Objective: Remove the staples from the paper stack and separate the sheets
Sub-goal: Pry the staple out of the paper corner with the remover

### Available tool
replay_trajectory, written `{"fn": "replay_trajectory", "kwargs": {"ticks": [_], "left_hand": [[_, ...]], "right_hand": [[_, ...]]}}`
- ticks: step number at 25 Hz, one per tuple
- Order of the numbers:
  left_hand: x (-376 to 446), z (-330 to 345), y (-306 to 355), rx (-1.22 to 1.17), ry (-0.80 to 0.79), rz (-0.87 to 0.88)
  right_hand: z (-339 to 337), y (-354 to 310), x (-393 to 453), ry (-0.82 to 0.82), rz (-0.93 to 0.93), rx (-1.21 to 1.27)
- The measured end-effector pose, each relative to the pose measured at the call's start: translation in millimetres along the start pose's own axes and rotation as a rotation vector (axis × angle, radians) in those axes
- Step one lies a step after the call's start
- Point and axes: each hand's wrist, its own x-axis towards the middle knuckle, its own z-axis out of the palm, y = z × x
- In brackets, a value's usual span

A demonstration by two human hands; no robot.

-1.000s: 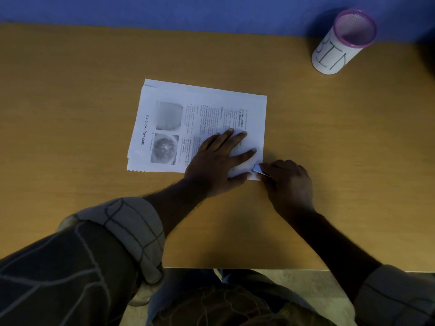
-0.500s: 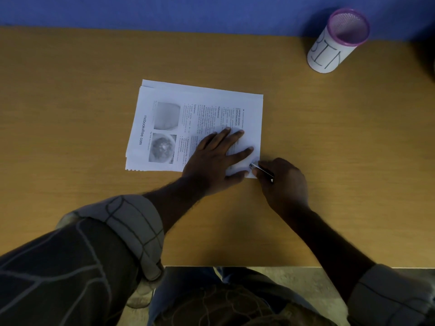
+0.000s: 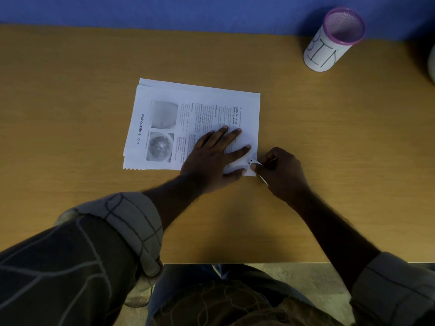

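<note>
A stack of printed white sheets (image 3: 179,114) lies on the wooden desk (image 3: 70,137), text and two grey pictures facing up. My left hand (image 3: 211,158) lies flat on the stack's near right part, fingers spread, pinning it down. My right hand (image 3: 280,172) is just right of the stack's near right corner, closed around a small metal staple remover (image 3: 255,163). Its shiny tip touches the paper at that corner, between my left thumb and forefinger. The staple itself is too small to make out.
A white cup with a purple mesh rim, marked "BIN" (image 3: 329,45), stands at the desk's far right by the blue wall (image 3: 164,10). A pale round object (image 3: 432,64) shows at the right edge. The desk's near edge (image 3: 259,263) is above my lap.
My right hand has shifted the metal tool a little, from lying beside the corner to its tip resting on the paper's corner. My left hand has stayed pressed on the stack.
</note>
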Motion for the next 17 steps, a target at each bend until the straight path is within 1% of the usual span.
{"fn": "replay_trajectory", "kwargs": {"ticks": [4, 13, 15, 17], "left_hand": [[-0.2, 0.3, 0.3, 0.012, -0.006, 0.002], [-1.0, -0.3, 0.4, 0.005, 0.008, -0.003], [-1.5, -0.8, 1.3, 0.002, 0.012, -0.003], [-1.5, -1.6, 1.4, -0.001, 0.009, -0.006]], "right_hand": [[0.9, -1.2, -2.1, 0.017, -0.025, -0.009], [-1.4, -1.4, -1.0, -0.002, 0.024, 0.032], [-2.7, 4.9, -7.9, 0.049, -0.051, -0.027], [-5.3, 10.2, -14.4, 0.104, -0.188, -0.116]]}}
